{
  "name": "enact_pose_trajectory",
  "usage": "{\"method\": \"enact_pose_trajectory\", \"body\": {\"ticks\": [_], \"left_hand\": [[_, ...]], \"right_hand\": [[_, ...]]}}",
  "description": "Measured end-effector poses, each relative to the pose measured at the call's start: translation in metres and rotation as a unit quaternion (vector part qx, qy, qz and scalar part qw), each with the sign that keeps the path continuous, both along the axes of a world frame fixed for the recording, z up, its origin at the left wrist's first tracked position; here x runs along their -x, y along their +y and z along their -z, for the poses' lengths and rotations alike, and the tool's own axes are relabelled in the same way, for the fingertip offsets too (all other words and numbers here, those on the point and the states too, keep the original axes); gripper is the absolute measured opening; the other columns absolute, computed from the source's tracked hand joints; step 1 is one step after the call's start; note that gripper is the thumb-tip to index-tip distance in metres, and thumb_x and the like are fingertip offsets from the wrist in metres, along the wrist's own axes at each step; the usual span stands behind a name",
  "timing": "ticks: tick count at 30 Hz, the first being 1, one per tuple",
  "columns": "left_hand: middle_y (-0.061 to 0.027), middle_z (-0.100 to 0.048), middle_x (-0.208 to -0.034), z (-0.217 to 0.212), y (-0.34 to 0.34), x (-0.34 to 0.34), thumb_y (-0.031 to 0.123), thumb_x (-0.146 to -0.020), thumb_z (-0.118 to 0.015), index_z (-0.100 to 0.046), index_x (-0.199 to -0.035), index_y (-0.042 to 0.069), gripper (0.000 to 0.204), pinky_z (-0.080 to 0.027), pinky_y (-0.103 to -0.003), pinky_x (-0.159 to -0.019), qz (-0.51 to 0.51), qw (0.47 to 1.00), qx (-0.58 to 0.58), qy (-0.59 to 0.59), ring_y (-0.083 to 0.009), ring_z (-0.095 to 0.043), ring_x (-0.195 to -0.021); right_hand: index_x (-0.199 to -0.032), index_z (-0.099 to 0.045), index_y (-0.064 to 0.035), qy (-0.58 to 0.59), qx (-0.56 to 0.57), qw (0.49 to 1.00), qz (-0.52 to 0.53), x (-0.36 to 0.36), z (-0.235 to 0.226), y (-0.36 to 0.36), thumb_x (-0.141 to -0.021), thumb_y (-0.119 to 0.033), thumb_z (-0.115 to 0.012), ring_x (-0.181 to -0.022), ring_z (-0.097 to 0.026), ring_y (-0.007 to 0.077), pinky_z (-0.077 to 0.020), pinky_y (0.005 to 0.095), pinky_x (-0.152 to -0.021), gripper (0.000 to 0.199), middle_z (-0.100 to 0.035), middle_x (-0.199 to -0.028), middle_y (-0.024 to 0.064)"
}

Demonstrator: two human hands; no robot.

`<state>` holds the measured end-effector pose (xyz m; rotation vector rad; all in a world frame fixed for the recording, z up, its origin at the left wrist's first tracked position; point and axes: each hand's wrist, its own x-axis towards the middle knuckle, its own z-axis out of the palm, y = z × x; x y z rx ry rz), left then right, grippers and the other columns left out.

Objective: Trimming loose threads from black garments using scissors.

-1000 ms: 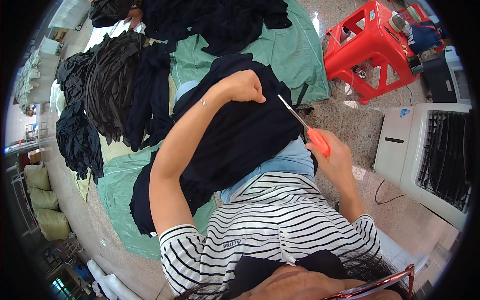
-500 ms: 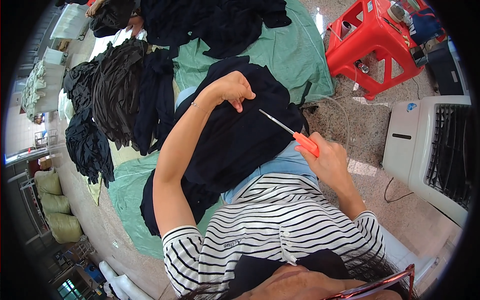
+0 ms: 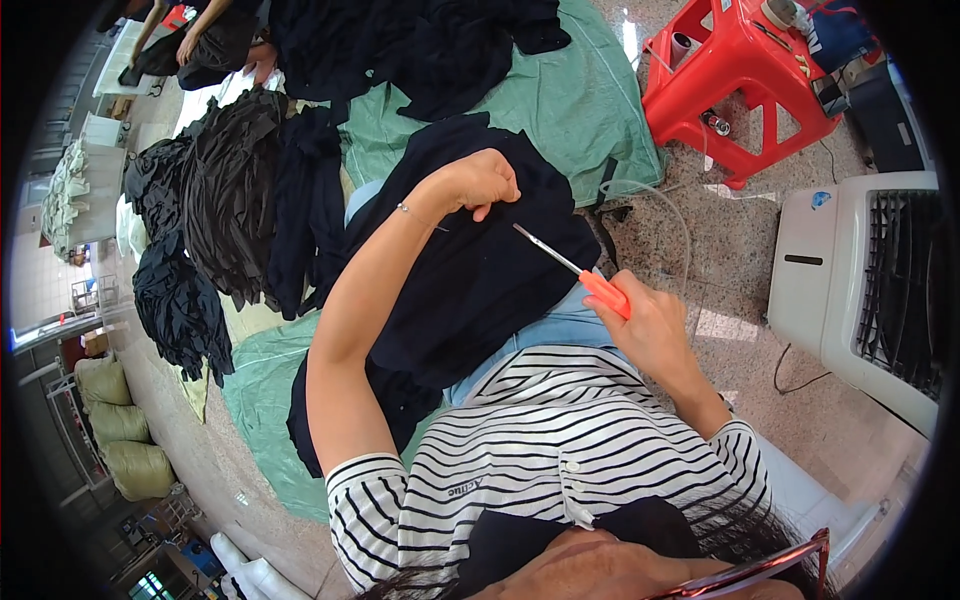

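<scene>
Dark navy knit cloth (image 3: 450, 300) is spread over my lap and the light blue denim on my legs. My left hand (image 3: 480, 183) is closed above the cloth's upper part, its fingers curled and pinched together. Whatever they may hold is hidden or too small to see. My right hand (image 3: 648, 318) grips an orange-handled tool (image 3: 606, 293) with a slim metal shaft, like a screwdriver or hook tool. The shaft points up and left across the cloth. Its tip is a little below my left hand, apart from the fingers.
Heaps of dark garments (image 3: 235, 190) lie to the left, with more navy garments (image 3: 400, 45) on a green sheet (image 3: 590, 110) ahead. A red plastic stool (image 3: 745, 85) and a white air cooler (image 3: 830, 265) stand at right. A co-worker's hands (image 3: 188, 45) handle dark cloth at upper left.
My left hand has shifted slightly right and the tool slightly left and down. The co-worker's arms now show more fully at the upper left.
</scene>
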<state>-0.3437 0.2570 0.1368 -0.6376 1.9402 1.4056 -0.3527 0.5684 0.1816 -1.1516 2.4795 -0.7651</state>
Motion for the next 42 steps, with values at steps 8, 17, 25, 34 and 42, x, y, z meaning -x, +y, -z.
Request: {"method": "enact_pose_trajectory", "body": {"ticks": [8, 17, 25, 34, 42], "left_hand": [[-0.0007, -0.06, -0.068, -0.005, 0.024, 0.005, 0.013, -0.086, -0.075, -0.069, -0.1, -0.003, 0.023, -0.035, -0.023, -0.044, -0.012, 0.998, -0.027, 0.048, -0.0064, -0.048, -0.049], [-0.0188, -0.071, -0.082, 0.03, 0.087, -0.025, 0.02, -0.081, -0.071, -0.075, -0.087, 0.002, 0.018, -0.056, -0.043, -0.074, 0.026, 0.92, 0.25, 0.302, -0.0356, -0.07, -0.079], [-0.0098, -0.064, -0.089, 0.001, 0.089, -0.053, -0.005, -0.079, -0.068, -0.07, -0.093, 0.006, 0.018, -0.054, -0.036, -0.064, -0.124, 0.741, 0.382, 0.538, -0.0281, -0.066, -0.077], [-0.0062, -0.057, -0.087, 0.012, 0.046, -0.081, -0.003, -0.076, -0.074, -0.07, -0.096, 0.003, 0.021, -0.052, -0.03, -0.065, -0.032, 0.872, 0.279, 0.401, -0.0183, -0.062, -0.071], [-0.0038, -0.059, -0.085, 0.02, 0.061, -0.08, 0.007, -0.074, -0.077, -0.068, -0.089, 0.008, 0.018, -0.053, -0.033, -0.064, -0.063, 0.813, 0.386, 0.431, -0.0214, -0.064, -0.072]], "right_hand": [[-0.093, -0.061, -0.0074, 0.039, -0.013, 0.997, 0.064, 0.016, 0.0, 0.023, -0.089, -0.035, -0.073, -0.059, -0.063, 0.0401, -0.046, 0.0462, -0.051, 0.03, -0.063, -0.065, 0.0169], [-0.092, -0.061, -0.0081, 0.034, -0.044, 0.992, 0.111, 0.017, 0.003, 0.029, -0.089, -0.039, -0.071, -0.062, -0.065, 0.0409, -0.047, 0.0488, -0.051, 0.033, -0.066, -0.069, 0.0182], [-0.095, -0.061, -0.0081, 0.004, -0.03, 0.996, 0.088, 0.027, 0.006, 0.012, -0.09, -0.04, -0.07, -0.064, -0.065, 0.0413, -0.047, 0.0488, -0.054, 0.034, -0.066, -0.07, 0.0175], [-0.098, -0.063, -0.0094, -0.034, -0.051, 0.998, 0.03, 0.024, -0.005, -0.008, -0.089, -0.038, -0.072, -0.065, -0.065, 0.0413, -0.0482, 0.0474, -0.057, 0.032, -0.065, -0.068, 0.017], [-0.094, -0.062, -0.0085, 0.0, -0.055, 0.998, -0.023, 0.017, -0.001, -0.012, -0.087, -0.039, -0.073, -0.063, -0.065, 0.038, -0.0485, 0.0452, -0.056, 0.033, -0.065, -0.068, 0.0152]]}}
